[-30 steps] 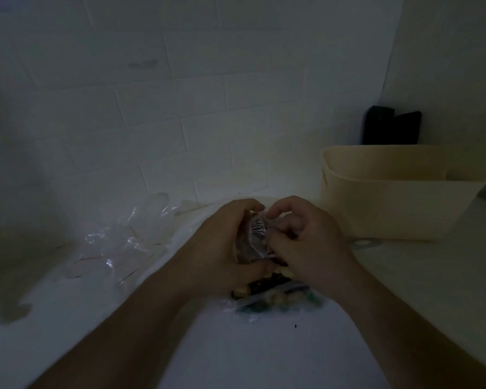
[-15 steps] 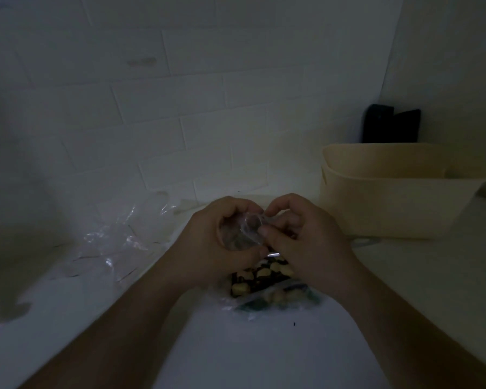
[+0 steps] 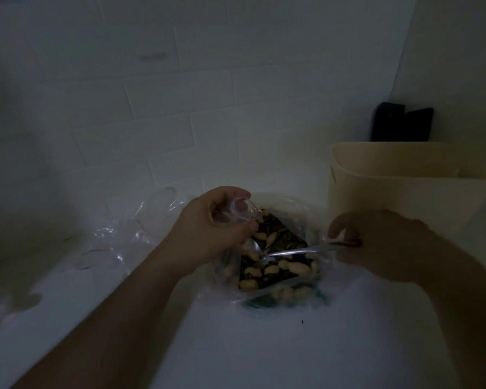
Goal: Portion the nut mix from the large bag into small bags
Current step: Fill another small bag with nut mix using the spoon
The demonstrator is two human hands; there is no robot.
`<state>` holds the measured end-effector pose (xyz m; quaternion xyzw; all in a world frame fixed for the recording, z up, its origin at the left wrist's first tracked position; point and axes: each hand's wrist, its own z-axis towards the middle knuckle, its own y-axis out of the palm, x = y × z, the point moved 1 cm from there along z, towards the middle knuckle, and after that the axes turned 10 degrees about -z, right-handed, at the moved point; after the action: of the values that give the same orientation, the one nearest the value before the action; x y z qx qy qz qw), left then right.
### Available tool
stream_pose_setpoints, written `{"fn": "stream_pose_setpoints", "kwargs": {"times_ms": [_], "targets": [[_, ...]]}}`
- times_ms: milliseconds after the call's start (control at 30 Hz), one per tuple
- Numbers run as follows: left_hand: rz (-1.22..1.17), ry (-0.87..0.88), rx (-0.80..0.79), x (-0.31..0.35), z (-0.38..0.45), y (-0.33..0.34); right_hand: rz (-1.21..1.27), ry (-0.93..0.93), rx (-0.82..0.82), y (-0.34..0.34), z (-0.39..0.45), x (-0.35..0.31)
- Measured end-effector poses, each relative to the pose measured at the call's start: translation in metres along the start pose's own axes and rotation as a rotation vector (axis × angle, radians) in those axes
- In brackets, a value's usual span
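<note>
Left hand (image 3: 208, 234) curled around a small bag (image 3: 232, 213), held just above the large bag (image 3: 275, 262) of nuts on the table (image 3: 292, 355). Right hand (image 3: 382, 245) pinches a spoon (image 3: 295, 251) whose bowl reaches into the nuts. Beige bin (image 3: 399, 189) beyond the right hand.

I'm in a dim home kitchen: white brick-pattern wall tiles (image 3: 180, 108) beyond my hands, a smooth white table (image 3: 264, 346) beneath, a cream plastic bin (image 3: 404, 192) right.
</note>
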<state>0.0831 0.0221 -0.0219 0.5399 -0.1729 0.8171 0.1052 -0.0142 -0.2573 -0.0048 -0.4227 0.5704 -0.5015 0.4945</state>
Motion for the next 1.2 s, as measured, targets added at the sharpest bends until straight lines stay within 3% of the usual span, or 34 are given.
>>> {"fn": "stream_pose_setpoints", "kwargs": {"times_ms": [133, 267, 367, 400, 467, 533, 600, 733, 933, 1200], "targets": [[0.03, -0.037, -0.009, -0.004, 0.001, 0.0, 0.332, -0.04, 0.106, -0.016, -0.002, 0.013], [0.027, -0.082, -0.037, -0.006, 0.0, 0.0, 1.043, -0.131, 0.352, -0.024, 0.0, 0.0], [0.002, -0.102, -0.035, -0.004, 0.0, 0.002, 1.476, -0.144, 0.341, -0.013, 0.002, -0.035], [-0.049, -0.118, -0.04, -0.003, 0.0, 0.004, 1.468, -0.115, 0.31, -0.004, 0.004, -0.048], [-0.219, -0.163, -0.073, 0.002, -0.001, 0.007, 1.147, -0.065, 0.301, 0.014, 0.004, -0.07], [-0.337, -0.195, -0.099, 0.005, -0.001, 0.009, 0.74, -0.148, 0.355, 0.027, 0.001, -0.083], [-0.36, -0.206, -0.087, 0.004, 0.001, 0.008, 0.582, -0.226, 0.402, 0.029, 0.0, -0.088], [-0.257, -0.15, 0.032, -0.002, 0.005, 0.003, 0.527, -0.161, 0.463, 0.025, 0.006, -0.076], [-0.247, -0.025, 0.204, -0.004, 0.007, 0.004, 0.528, -0.266, 0.528, 0.03, 0.009, -0.069], [-0.268, -0.061, 0.133, 0.0, -0.001, 0.012, 0.447, -0.513, 0.731, 0.046, 0.02, -0.058]]}}
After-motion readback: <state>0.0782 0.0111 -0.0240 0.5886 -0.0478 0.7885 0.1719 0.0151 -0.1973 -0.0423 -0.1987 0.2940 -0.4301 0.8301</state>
